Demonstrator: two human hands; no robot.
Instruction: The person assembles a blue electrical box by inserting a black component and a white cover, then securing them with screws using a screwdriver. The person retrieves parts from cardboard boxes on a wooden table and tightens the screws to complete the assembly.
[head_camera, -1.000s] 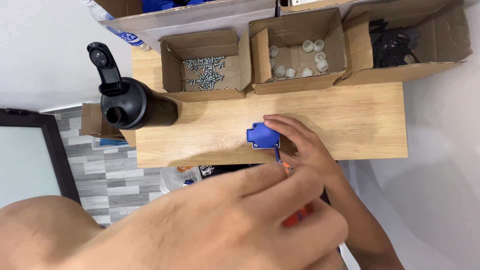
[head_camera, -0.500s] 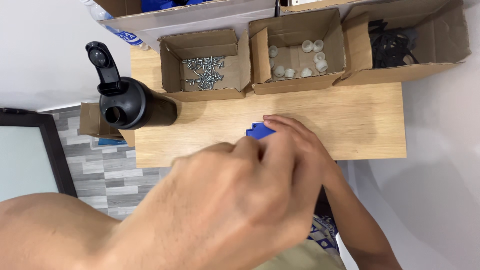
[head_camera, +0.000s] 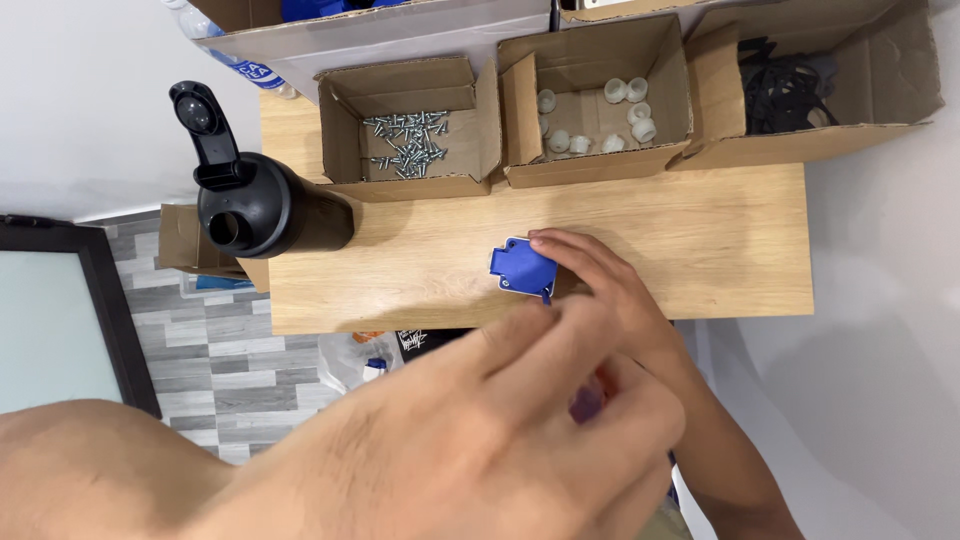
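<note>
Head view: small blue plastic part (head_camera: 522, 270) lies flat on the wooden shelf (head_camera: 700, 240), near its front edge, just below the gap between the box of screws (head_camera: 410, 145) and the box of white caps (head_camera: 600, 115). Right hand (head_camera: 610, 290) rests on it, fingers curled over its right side, fingertips touching the top and pinning it down. Left hand (head_camera: 480, 440) is close to the lens and blurred, fingers drawn together around something red/orange and dark that barely shows; can't tell what it is. Part looks like a light, rigid moulded housing with rounded corners and screw holes; probably slides easily on the smooth wood, so hold it by opposite edges or press from above. Not fragile by the look of it. Black shaker bottle (head_camera: 265, 205) stands at the shelf's left end, well apart; third box holds black parts (head_camera: 790, 90).
</note>
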